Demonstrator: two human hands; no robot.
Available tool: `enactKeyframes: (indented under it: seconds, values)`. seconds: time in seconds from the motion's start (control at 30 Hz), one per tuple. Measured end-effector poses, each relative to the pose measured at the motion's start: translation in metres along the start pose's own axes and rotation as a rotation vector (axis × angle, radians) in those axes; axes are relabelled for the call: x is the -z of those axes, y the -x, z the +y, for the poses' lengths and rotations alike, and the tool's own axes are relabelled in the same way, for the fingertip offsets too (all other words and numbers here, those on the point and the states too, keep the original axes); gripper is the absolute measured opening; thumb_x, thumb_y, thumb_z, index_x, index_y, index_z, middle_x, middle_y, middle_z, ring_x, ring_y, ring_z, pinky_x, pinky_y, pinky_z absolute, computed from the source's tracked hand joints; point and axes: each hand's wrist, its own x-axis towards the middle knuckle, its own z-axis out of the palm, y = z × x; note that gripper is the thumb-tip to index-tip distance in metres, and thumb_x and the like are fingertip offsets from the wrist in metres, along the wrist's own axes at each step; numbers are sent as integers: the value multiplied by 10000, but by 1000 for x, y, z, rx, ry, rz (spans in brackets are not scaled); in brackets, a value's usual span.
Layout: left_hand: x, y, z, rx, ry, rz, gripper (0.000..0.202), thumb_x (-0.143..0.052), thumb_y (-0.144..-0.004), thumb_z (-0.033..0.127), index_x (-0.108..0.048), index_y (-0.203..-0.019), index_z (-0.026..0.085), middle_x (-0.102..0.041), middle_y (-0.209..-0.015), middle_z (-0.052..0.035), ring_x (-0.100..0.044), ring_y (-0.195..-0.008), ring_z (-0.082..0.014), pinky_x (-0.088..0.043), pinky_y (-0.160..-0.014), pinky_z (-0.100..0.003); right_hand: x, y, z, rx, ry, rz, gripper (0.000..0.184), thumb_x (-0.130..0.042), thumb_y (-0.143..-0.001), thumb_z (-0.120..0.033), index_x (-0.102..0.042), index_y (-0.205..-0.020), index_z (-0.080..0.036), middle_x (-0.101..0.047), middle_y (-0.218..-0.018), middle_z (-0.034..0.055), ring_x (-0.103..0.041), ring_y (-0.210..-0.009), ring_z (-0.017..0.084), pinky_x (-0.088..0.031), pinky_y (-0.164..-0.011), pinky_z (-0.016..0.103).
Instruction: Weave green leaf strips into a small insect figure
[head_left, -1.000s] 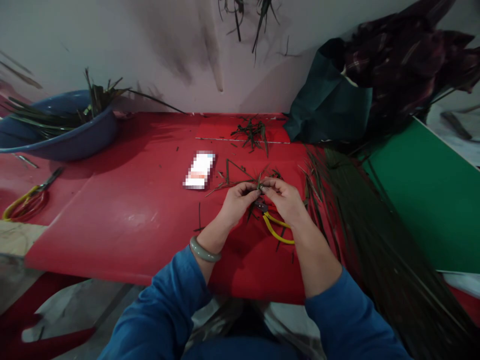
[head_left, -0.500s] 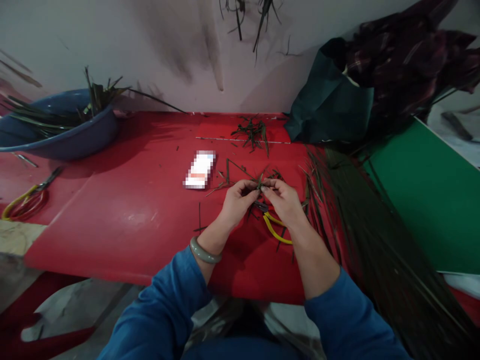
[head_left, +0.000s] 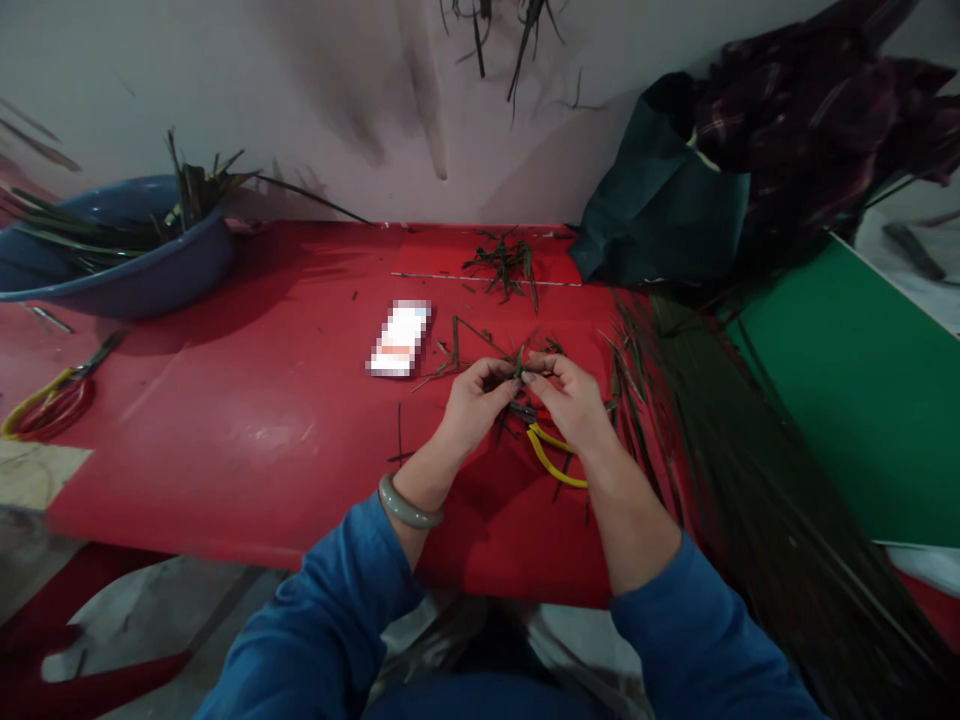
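My left hand [head_left: 474, 400] and my right hand [head_left: 571, 402] meet over the middle of the red table [head_left: 247, 420]. Both pinch a small piece of dark green leaf strip [head_left: 519, 366] between their fingertips, fingers closed. Under my right hand lie yellow-handled scissors [head_left: 553, 458]. Cut leaf bits [head_left: 465, 355] are scattered just beyond my hands. A grey-green bangle [head_left: 405, 505] sits on my left wrist.
A blue basin [head_left: 127, 265] with long leaves stands at the far left. A second pair of scissors [head_left: 52, 400] lies at the left edge. A white packet [head_left: 399, 340] lies mid-table. A long leaf bundle [head_left: 750, 480] runs along the right, beside a green board [head_left: 847, 390] and dark bags [head_left: 667, 210].
My hands stayed together on the leaf strip, with only slight finger movement. The view shifted a little.
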Motion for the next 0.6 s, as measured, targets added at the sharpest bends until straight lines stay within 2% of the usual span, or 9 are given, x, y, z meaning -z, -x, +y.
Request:
enactKeyframes:
  seconds: [0.6]
  values:
    - [1,-2,-5,-24,-89,28,118,-630,-636,185,-561,-726,153,-557,-667,31,-508,-627,-68,-413,-633,-217,-3,-1,9,-41,36,0,197,-547,-730,-386,-567,-796,-202,-626,-797,24,-570,-747,162,-444,-692,304]
